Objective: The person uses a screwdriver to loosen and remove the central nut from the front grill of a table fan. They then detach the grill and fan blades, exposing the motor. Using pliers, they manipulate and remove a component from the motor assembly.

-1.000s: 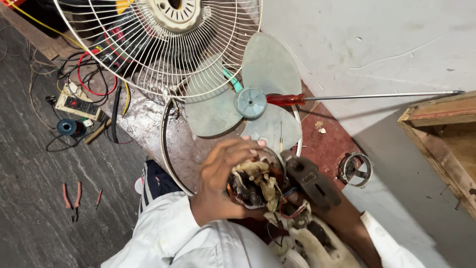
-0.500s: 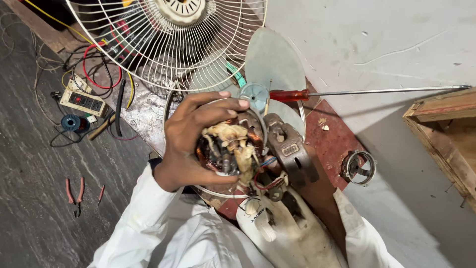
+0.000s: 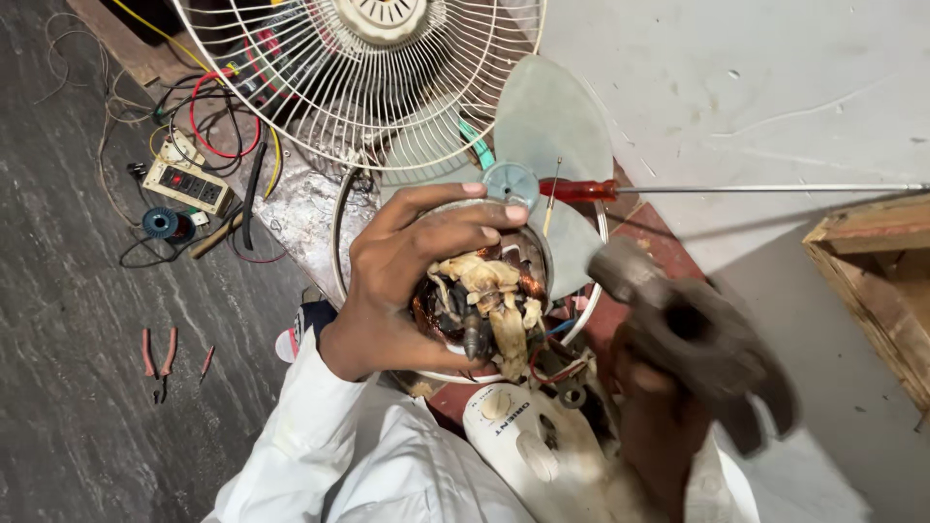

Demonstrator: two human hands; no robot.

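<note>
My left hand [image 3: 402, 281] wraps its fingers [image 3: 465, 218] around the fan motor [image 3: 480, 300] in front of my chest, and my right hand [image 3: 644, 407], just right of it, grips a blurry grey hammer [image 3: 693, 334].

- Fan guard [image 3: 358, 87]: cream-white wire.
- Fan blade [image 3: 547, 121]: pale translucent grey-green.
- Screwdriver [image 3: 581, 190]: red handle.
- Motor windings [image 3: 480, 300]: copper, tan wrapping.
- Pliers [image 3: 158, 353]: red grips.
- Sleeve [image 3: 320, 455]: white.

dark grey floor [image 3: 68, 320], pale wall [image 3: 756, 87]
</note>
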